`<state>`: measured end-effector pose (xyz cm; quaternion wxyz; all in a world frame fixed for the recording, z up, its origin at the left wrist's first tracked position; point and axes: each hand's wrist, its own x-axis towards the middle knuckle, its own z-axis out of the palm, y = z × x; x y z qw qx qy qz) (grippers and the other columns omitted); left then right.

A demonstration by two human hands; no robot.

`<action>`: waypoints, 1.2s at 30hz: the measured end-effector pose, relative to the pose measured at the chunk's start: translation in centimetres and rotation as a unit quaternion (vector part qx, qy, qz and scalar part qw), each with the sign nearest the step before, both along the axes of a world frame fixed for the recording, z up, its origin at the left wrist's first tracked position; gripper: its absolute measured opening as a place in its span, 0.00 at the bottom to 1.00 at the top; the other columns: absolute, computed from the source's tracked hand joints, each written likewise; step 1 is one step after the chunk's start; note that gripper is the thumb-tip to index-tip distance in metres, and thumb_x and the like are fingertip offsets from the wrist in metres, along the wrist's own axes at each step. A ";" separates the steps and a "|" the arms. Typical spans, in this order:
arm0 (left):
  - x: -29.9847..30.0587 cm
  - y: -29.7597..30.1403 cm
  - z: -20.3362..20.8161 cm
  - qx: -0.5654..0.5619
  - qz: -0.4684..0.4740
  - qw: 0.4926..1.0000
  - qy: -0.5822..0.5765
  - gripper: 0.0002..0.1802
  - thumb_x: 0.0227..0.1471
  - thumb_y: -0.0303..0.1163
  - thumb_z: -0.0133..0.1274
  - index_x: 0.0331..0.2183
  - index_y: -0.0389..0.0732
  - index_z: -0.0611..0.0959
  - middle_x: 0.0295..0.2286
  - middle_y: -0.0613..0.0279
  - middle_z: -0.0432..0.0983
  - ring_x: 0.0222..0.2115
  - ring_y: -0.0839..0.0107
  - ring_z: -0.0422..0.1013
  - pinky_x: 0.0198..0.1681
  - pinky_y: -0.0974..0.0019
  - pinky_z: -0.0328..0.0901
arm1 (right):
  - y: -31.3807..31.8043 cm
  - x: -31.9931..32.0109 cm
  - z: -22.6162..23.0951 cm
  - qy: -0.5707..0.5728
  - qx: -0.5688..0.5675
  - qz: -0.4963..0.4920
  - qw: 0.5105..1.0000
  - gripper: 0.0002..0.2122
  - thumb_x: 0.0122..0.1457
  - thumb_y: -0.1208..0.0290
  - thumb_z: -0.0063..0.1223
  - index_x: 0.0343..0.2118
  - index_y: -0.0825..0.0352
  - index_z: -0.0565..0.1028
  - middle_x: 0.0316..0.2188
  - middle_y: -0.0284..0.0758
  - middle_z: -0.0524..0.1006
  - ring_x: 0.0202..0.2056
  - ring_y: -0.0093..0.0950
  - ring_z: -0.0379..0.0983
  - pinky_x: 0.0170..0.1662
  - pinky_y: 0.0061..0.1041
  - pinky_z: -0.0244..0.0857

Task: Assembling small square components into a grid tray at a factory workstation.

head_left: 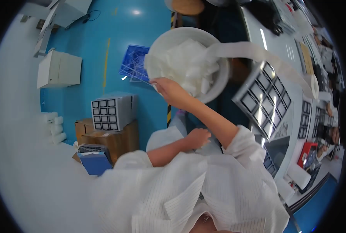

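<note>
My right hand (168,90) reaches out over the near rim of a round white bin (219,81) heaped with crumpled white sheet scraps (188,64). Its fingertips are pinched on a white scrap at the rim. My left hand (198,138) is curled into a fist and rests on my lap, with nothing seen in it. Both arms come out of white striped coat sleeves. A long white strip (254,50) runs from the bin toward a white roll (313,85) on the bench to the right.
A grey tray of black-framed squares (264,97) lies on the bench at right, with more trays (306,106) beyond. On the blue floor stand a blue crate (134,62), a stack of grey trays (109,112) on a cardboard box (114,141), and a white cabinet (58,70).
</note>
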<state>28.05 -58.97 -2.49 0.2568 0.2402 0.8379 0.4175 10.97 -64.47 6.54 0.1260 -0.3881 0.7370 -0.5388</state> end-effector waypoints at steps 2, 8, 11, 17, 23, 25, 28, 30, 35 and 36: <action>0.8 -2.4 0.2 0.011 0.084 0.996 -0.005 0.13 0.50 0.37 0.54 0.34 0.38 0.78 0.32 0.50 0.73 0.36 0.53 0.71 0.37 0.52 0.65 | -7.7 -1.3 -3.4 0.022 -0.013 0.013 1.000 0.16 0.57 0.79 0.41 0.49 0.69 0.70 0.39 0.46 0.74 0.41 0.43 0.71 0.45 0.35 0.66; 4.7 -6.8 -1.6 0.021 0.299 0.952 -0.054 0.14 0.51 0.38 0.53 0.32 0.35 0.77 0.29 0.49 0.73 0.33 0.51 0.71 0.34 0.50 0.65 | -23.2 -5.9 -6.5 0.102 0.090 0.102 0.986 0.18 0.56 0.79 0.44 0.52 0.68 0.66 0.43 0.45 0.71 0.42 0.44 0.71 0.47 0.37 0.66; 5.9 -7.5 -4.0 0.064 0.362 0.930 -0.014 0.15 0.52 0.39 0.52 0.35 0.37 0.78 0.32 0.48 0.75 0.35 0.49 0.71 0.35 0.50 0.66 | -27.7 -7.7 -11.7 0.180 0.130 0.075 0.972 0.18 0.54 0.77 0.46 0.50 0.68 0.67 0.43 0.46 0.71 0.42 0.45 0.71 0.46 0.40 0.66; 5.3 -9.3 -2.1 0.085 0.377 0.916 -0.109 0.18 0.52 0.43 0.48 0.39 0.41 0.80 0.36 0.48 0.77 0.38 0.47 0.72 0.39 0.50 0.66 | -21.8 0.5 -18.2 0.026 0.395 0.217 0.892 0.18 0.49 0.65 0.56 0.42 0.71 0.73 0.43 0.50 0.72 0.46 0.48 0.69 0.47 0.44 0.65; 1.5 -7.8 -5.7 -0.082 0.083 0.993 -0.004 0.21 0.54 0.42 0.48 0.47 0.42 0.77 0.42 0.46 0.75 0.45 0.51 0.70 0.48 0.54 0.63 | 3.5 9.8 -11.4 -0.149 0.151 -0.003 0.977 0.09 0.56 0.73 0.51 0.39 0.68 0.74 0.37 0.44 0.75 0.42 0.41 0.72 0.46 0.36 0.65; 0.0 -5.9 -6.1 -0.063 -0.013 0.994 0.089 0.17 0.52 0.40 0.50 0.40 0.40 0.80 0.37 0.46 0.77 0.39 0.49 0.72 0.42 0.52 0.66 | 11.0 11.0 -7.5 -0.214 0.171 -0.112 0.955 0.08 0.56 0.73 0.50 0.38 0.68 0.74 0.35 0.43 0.76 0.39 0.41 0.73 0.44 0.35 0.66; -4.7 -0.6 0.4 -0.053 -0.192 0.978 -0.054 0.14 0.51 0.38 0.51 0.37 0.39 0.80 0.36 0.47 0.76 0.37 0.48 0.72 0.39 0.52 0.67 | 21.8 12.6 -3.2 -0.160 0.111 -0.288 0.938 0.05 0.57 0.75 0.50 0.35 0.68 0.75 0.32 0.40 0.77 0.35 0.36 0.76 0.40 0.30 0.69; -6.1 4.8 2.6 0.022 -0.200 0.978 -0.057 0.12 0.53 0.34 0.50 0.37 0.38 0.79 0.36 0.47 0.76 0.37 0.48 0.72 0.40 0.54 0.67 | 28.4 14.5 -1.3 -0.168 0.078 -0.423 0.887 0.05 0.57 0.76 0.50 0.35 0.68 0.75 0.32 0.39 0.77 0.35 0.32 0.76 0.39 0.27 0.69; -6.5 20.9 5.8 0.183 -0.240 0.952 0.047 0.10 0.56 0.27 0.48 0.40 0.37 0.79 0.37 0.50 0.76 0.40 0.53 0.72 0.43 0.61 0.66 | 44.3 23.3 -2.0 -0.111 0.043 -0.729 0.674 0.07 0.60 0.78 0.48 0.40 0.68 0.74 0.34 0.34 0.76 0.37 0.21 0.72 0.41 0.20 0.67; -6.3 24.3 5.9 0.227 -0.257 0.935 0.088 0.10 0.55 0.26 0.47 0.39 0.37 0.78 0.36 0.50 0.74 0.39 0.51 0.70 0.43 0.59 0.65 | 47.6 25.3 -3.1 -0.060 0.029 -0.781 0.620 0.07 0.60 0.77 0.47 0.40 0.68 0.74 0.34 0.34 0.76 0.38 0.21 0.72 0.42 0.20 0.66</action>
